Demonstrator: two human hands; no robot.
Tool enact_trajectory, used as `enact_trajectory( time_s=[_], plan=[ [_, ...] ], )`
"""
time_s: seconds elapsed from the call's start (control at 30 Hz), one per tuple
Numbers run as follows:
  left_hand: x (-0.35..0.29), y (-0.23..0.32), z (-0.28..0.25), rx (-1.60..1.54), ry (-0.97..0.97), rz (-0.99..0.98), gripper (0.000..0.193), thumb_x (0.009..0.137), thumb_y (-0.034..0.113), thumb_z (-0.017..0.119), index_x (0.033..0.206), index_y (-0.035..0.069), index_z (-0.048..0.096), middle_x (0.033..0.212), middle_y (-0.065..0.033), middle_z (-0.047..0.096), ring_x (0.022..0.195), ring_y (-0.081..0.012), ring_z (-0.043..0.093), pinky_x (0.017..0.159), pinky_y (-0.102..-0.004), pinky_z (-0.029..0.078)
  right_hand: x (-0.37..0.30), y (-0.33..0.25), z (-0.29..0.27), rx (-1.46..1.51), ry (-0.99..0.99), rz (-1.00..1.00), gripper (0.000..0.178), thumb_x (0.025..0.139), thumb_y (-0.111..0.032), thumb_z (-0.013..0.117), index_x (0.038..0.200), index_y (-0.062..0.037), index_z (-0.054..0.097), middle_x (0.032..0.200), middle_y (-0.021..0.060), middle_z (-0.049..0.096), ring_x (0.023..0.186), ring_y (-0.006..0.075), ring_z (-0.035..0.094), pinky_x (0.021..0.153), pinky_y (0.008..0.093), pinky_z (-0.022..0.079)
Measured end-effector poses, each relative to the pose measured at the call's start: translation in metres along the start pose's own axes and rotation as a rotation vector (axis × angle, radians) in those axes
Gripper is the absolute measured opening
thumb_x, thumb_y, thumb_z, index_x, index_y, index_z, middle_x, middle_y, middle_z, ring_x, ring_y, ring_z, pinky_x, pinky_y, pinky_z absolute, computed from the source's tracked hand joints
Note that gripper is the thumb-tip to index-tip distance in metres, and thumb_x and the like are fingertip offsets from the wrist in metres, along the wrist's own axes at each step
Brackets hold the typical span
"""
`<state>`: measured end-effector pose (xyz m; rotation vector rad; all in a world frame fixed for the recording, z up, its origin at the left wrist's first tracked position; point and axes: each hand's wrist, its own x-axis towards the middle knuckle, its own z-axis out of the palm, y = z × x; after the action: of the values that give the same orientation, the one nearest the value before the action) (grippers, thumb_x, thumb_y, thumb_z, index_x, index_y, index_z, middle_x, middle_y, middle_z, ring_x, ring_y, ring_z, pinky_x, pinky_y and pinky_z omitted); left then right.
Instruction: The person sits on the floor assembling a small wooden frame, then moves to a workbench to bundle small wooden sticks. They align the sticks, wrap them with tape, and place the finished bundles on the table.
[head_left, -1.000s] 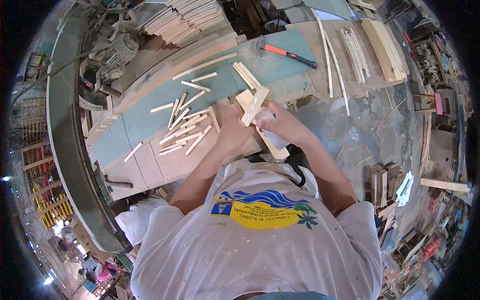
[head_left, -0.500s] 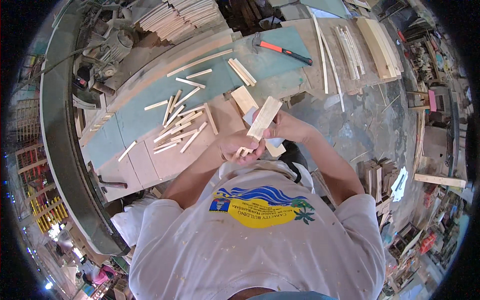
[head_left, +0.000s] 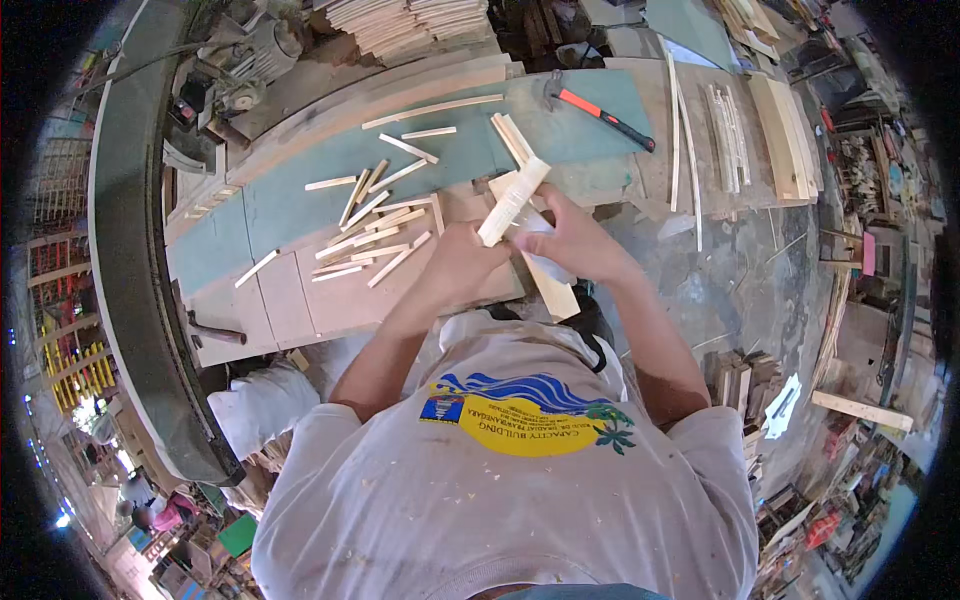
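Both my hands are together in front of my chest at the bench's near edge. A short, flat pale wood block (head_left: 515, 202) slants between them. My left hand (head_left: 462, 262) is closed at the block's near end, its fingertips mostly hidden. My right hand (head_left: 575, 238) is closed about the block's right side, with the thumb pointing toward my left hand. A whitish, flat piece (head_left: 546, 262) shows below the right hand; I cannot make out what it is. Under it a pale board (head_left: 556, 294) slants toward me. Several short wooden sticks (head_left: 372, 240) lie scattered left of my hands.
A claw hammer (head_left: 605, 115) with an orange and black handle lies on the bench's green surface (head_left: 480, 152). Long thin strips (head_left: 685, 150) and wider planks (head_left: 782, 140) lie at right. A dark-handled tool (head_left: 215, 330) lies at the bench's left near corner.
My hands have moved slightly forward and the left hand has turned over, knuckles up. The small stick ends seen in it before are hidden now. The whole view has shifted slightly.
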<state>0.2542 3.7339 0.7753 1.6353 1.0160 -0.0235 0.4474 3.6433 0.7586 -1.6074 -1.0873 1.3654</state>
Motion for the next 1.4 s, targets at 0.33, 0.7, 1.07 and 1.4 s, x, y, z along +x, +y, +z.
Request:
enact_trajectory(
  time_s=[0.33,0.7,1.07,1.4],
  plan=[
    [0.006,-0.031,-0.003,-1.019,-0.766,-0.188,0.021,0.084,0.015,0.073,0.093,0.005,0.057,0.063,0.0,0.047,0.045,-0.0088,0.042,0.039,-0.0248,0.034,-0.003,-0.005,-0.009,0.274,-0.246,-0.084,0.087,0.077,-0.05,0.086,0.141,-0.0014,0.053,0.127,0.0094,0.064,0.117,0.0192,0.06,0.101,0.0356,0.048],
    [0.02,-0.026,0.0,0.576,0.237,0.243,0.039,0.083,0.028,0.076,0.103,-0.002,0.062,0.084,-0.0232,0.07,0.08,-0.0401,0.07,0.071,-0.0476,0.056,0.02,0.024,0.006,0.134,0.056,0.022,0.058,0.085,-0.032,0.081,0.13,-0.0005,0.062,0.12,0.0133,0.069,0.11,0.0235,0.065,0.095,0.0378,0.05],
    [0.0,-0.001,-0.025,-0.319,-0.305,-0.093,0.034,0.082,0.031,0.079,0.089,0.001,0.064,0.055,-0.0024,0.055,0.041,-0.008,0.051,0.036,-0.025,0.036,0.021,0.009,0.004,0.145,-0.056,-0.097,0.076,0.077,-0.041,0.087,0.135,-0.003,0.057,0.121,0.0128,0.068,0.113,0.0229,0.064,0.1,0.0374,0.048],
    [0.019,-0.039,-0.016,-0.703,-0.918,-0.105,0.036,0.086,0.033,0.073,0.097,0.001,0.061,0.067,-0.0062,0.061,0.051,-0.012,0.056,0.045,-0.0257,0.044,0.01,0.014,0.0,0.246,-0.254,-0.081,0.074,0.072,-0.053,0.088,0.123,-0.0058,0.064,0.116,0.0073,0.066,0.111,0.0197,0.061,0.096,0.0352,0.049]
  ],
)
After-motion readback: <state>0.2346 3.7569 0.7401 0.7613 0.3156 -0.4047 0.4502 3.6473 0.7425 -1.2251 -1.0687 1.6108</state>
